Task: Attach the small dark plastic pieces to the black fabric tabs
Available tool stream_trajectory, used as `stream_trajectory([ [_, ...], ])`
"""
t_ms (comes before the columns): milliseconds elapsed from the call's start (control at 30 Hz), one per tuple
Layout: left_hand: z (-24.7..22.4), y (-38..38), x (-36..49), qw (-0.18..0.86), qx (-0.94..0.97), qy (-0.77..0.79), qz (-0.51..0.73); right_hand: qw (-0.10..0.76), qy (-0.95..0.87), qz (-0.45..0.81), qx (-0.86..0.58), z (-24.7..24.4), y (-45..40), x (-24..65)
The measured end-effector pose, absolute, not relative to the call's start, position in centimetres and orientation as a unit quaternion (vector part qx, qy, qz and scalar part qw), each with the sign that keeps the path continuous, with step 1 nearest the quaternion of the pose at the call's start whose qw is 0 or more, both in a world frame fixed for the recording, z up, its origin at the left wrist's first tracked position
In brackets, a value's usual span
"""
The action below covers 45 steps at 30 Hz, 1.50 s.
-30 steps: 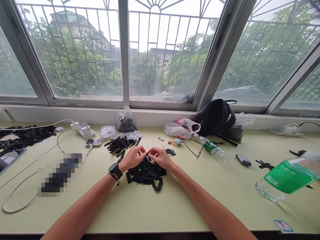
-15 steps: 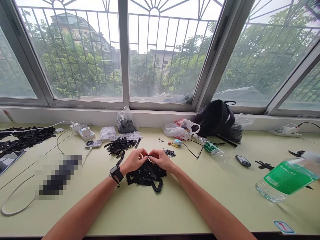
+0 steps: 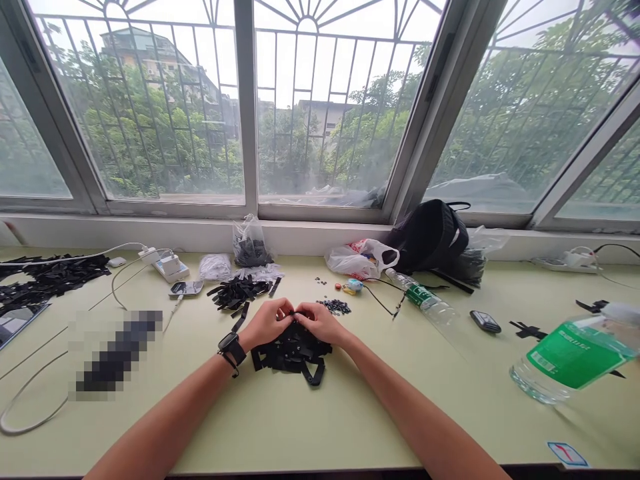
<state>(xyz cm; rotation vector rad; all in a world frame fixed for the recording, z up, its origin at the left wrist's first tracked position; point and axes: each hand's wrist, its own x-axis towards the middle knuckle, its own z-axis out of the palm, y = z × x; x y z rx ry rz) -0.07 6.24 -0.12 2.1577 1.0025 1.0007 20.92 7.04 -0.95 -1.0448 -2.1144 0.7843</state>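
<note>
My left hand [image 3: 269, 323] and my right hand [image 3: 321, 321] meet fingertip to fingertip in the middle of the table. Both are closed in a pinch on a small black strip [image 3: 295, 313], mostly hidden by the fingers. Right below them lies a heap of black strips [image 3: 285, 357] with small shiny dots on some; one strip at its front is bent into a loop. Close beyond my right hand sits a cluster of small dark metallic pieces [image 3: 336, 307]. Another pile of black strips [image 3: 237, 292] lies past my left hand.
Left stand a power strip [image 3: 171, 268], a phone [image 3: 186, 288] with a cable and more black strips [image 3: 55, 277]. At the back are plastic bags [image 3: 250, 247] and a black bag [image 3: 427, 237]. Bottles [image 3: 425, 297] and a large green-labelled jug [image 3: 575, 357] lie right.
Both hands stay pinched together over the heap, with only slight finger movement. The view has shifted a little.
</note>
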Motion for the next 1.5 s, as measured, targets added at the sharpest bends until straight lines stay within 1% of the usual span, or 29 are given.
stream_trajectory([
  [467, -0.1, 6.1, -0.2, 0.261, 0.815, 0.37, 0.362, 0.309, -0.813, 0.289, -0.4, -1.2, 7.1, 20.9],
  [1000, 0.6, 5.0, 0.2, 0.193, 0.834, 0.399, 0.329, 0.293, -0.824, 0.29, -0.39, -1.2, 7.1, 21.0],
  [1500, 0.6, 5.1, 0.2, 0.192, 0.836, 0.403, 0.319, 0.295, -0.829, 0.278, -0.384, -1.6, 7.1, 20.8],
])
